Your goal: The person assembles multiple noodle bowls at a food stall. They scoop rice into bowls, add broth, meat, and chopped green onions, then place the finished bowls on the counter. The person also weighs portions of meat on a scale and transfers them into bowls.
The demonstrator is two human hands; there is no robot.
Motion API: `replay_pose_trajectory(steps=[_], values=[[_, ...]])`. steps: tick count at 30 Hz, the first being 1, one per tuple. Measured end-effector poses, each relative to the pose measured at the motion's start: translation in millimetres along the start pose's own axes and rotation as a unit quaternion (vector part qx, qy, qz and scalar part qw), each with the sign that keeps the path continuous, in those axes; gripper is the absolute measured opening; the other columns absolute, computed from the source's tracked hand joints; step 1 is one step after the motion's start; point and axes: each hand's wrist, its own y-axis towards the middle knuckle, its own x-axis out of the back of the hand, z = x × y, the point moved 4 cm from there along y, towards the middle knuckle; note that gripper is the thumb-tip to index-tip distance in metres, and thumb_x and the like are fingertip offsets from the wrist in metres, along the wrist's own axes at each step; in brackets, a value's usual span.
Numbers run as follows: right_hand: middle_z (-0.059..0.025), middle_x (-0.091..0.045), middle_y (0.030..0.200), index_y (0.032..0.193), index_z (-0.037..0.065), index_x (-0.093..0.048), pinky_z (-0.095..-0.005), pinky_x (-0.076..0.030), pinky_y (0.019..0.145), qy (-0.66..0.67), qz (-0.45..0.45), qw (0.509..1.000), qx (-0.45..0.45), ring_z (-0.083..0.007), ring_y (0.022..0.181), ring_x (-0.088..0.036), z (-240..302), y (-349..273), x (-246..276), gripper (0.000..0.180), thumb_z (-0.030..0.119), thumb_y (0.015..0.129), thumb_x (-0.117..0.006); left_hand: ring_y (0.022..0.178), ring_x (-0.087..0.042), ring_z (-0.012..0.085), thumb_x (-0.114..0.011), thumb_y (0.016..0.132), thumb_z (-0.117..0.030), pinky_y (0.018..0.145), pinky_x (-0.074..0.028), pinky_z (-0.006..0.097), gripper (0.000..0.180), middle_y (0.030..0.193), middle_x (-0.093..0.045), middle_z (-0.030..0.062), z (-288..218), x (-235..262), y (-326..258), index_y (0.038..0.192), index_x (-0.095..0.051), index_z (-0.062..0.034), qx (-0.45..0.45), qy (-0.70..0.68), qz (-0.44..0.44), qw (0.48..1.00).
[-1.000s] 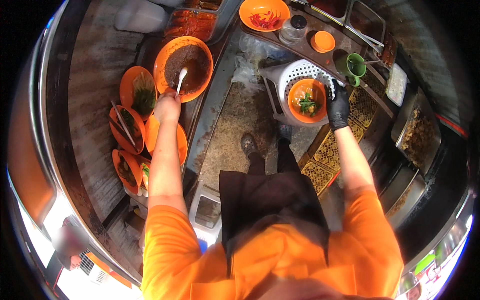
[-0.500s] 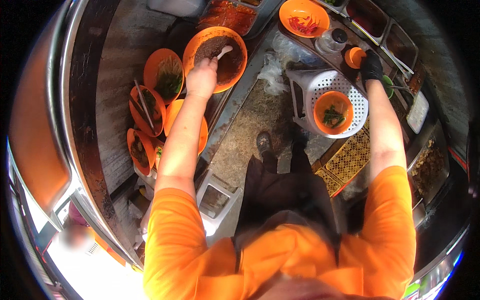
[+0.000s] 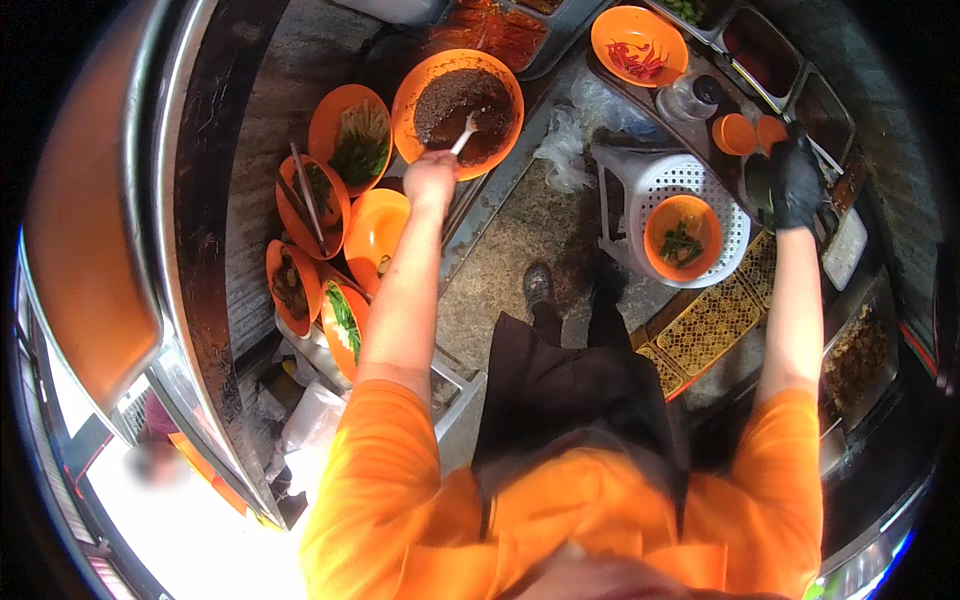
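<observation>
My left hand (image 3: 431,180) is bare and closed on the handle of a white spoon (image 3: 463,138). The spoon's bowl end dips into dark brown, grainy paste inside a large orange bowl (image 3: 405,125). On the right, my right hand (image 3: 796,185) wears a black glove, its fingers curled beside a dark, rounded object (image 3: 760,188); what they grip is mostly hidden. Just beyond the glove are two small round orange pieces, one an orange cup or lid (image 3: 735,134). An orange bowl (image 3: 654,232) with broth and greens rests on a white perforated stool (image 3: 736,232).
Left of my arm, orange bowls with greens (image 3: 330,122) and other food crowd the ledge, chopsticks (image 3: 308,195) across one. Far right are a bowl of red chillies (image 3: 610,35), a clear jar (image 3: 685,98) and metal trays (image 3: 832,108). Yellow patterned crates (image 3: 706,326) stand below.
My left hand has drawn back toward me, and the spoon's lower end now points away into the paste. My right hand has moved nearer, off the small orange piece. The view has shifted.
</observation>
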Motion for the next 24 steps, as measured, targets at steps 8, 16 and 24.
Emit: replay_pose_trajectory(steps=[8,16,24], values=[[-0.0121,-0.067,0.100,0.125,0.021,-0.057,-0.0390,-0.053,0.068,0.069,-0.059,0.988,0.123,-0.0306,0.081,-0.066,88,-52,-7,0.043,0.013,0.083,-0.060,0.054,-0.058,0.0095,-0.062,0.087,-0.011,0.048,-0.044,0.022,0.020,0.075,-0.065,0.0059,-44,-48,-75,0.101,-0.064,0.0041,0.076,-0.209,0.034,0.974],[-0.0173,-0.065,0.109,0.125,0.007,-0.053,-0.0346,-0.052,0.068,0.562,0.177,0.795,-0.142,-0.0256,0.082,-0.067,199,-36,-116,0.042,0.011,0.083,-0.053,0.064,-0.061,0.0132,-0.062,0.088,-0.008,0.052,-0.048,0.024,0.025,0.084,-0.065,0.0089,-69,-82,-79,0.110,-0.058,0.0037,0.171,-0.423,0.026,0.890],[-0.0173,-0.064,0.111,0.129,0.004,-0.050,-0.0347,-0.052,0.075,0.564,0.209,0.793,-0.093,-0.0245,0.087,-0.067,249,-20,-119,0.044,0.013,0.085,-0.051,0.076,-0.062,0.0138,-0.062,0.090,-0.010,0.061,-0.050,0.023,0.020,0.090,-0.064,0.0056,-60,-77,-56,0.109,-0.059,-0.0038,0.232,-0.540,0.126,0.799]])
